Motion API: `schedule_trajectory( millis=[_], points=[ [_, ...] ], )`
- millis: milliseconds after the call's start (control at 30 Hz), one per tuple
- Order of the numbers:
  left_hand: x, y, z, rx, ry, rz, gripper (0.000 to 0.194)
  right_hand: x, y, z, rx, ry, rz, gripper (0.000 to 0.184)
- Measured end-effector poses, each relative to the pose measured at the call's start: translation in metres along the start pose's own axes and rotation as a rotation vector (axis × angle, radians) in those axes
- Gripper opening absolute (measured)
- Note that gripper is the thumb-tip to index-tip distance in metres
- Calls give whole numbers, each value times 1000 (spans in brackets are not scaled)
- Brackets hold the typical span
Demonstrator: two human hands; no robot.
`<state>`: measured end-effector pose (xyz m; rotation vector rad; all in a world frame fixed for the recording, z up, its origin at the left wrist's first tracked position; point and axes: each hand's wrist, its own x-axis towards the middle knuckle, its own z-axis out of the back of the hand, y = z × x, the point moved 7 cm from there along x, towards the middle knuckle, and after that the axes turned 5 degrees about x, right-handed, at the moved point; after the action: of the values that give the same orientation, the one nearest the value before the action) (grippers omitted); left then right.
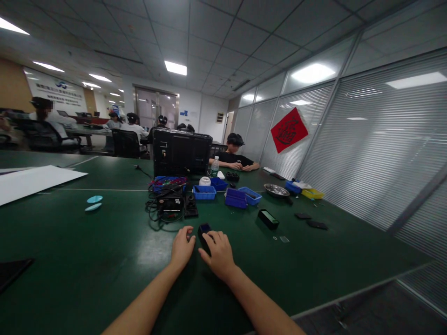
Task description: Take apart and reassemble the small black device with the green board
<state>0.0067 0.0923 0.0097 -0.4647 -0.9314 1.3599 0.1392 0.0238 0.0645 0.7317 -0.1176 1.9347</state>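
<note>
A small black box-shaped device [204, 228] with a dark bluish screen lies on the green table in front of me. My right hand [220, 255] reaches over its near right side, fingers spread, the index fingertip at its edge and the thumb apart; part of the device is hidden beneath. Just left of it is my left hand [182, 247], fingers loosely curved and apart, with nothing in them. A similar black box [268, 219] with a pale green panel sits to the right. Close by that box are a small ring [274, 238] and a clear square piece [284, 239].
Tangled cables and a black unit [170, 204] sit ahead, beside blue bins [204, 192], a baseball [204, 181] and a bottle [214, 166]. A monitor [182, 152] stands behind. Right are a metal bowl [276, 190] and yellow tray [313, 193]. Another person [235, 158] sits across.
</note>
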Motion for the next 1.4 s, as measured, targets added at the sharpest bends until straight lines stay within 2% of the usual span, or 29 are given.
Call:
schedule_trajectory(
  millis=[133, 233, 300, 367, 533, 667, 800, 967, 1133, 1400],
  points=[
    [-1, 0, 2, -15, -18, 4, 26, -1, -43, 0, 222, -123, -316, 37],
    [-4, -3, 4, -33, -28, -5, 25, -4, -64, -17, 415, -51, -489, 40],
    [-7, -7, 3, -60, -21, -23, 31, -4, -62, -25, 509, 1, -474, 41],
    [-10, -12, 3, -73, -10, -43, 42, -2, -52, -31, 600, 43, -398, 41],
    [-11, -13, 5, 37, -33, -16, 65, 2, -30, -43, 861, 188, -259, 42],
    [-10, -9, 11, 100, -6, 40, 67, 3, -33, -50, 998, 238, -288, 43],
    [-12, -1, 25, 127, 43, 122, 66, 3, -43, -53, 1013, 218, -374, 42],
    [-16, 20, 61, 193, 52, 226, 65, 2, -51, -52, 976, 220, -417, 39],
    [-20, 50, 111, 295, 24, 343, 67, 3, -47, -45, 949, 234, -418, 39],
    [-20, 92, 188, 449, -72, 443, 66, 4, -45, -44, 957, 254, -434, 41]
  ],
)
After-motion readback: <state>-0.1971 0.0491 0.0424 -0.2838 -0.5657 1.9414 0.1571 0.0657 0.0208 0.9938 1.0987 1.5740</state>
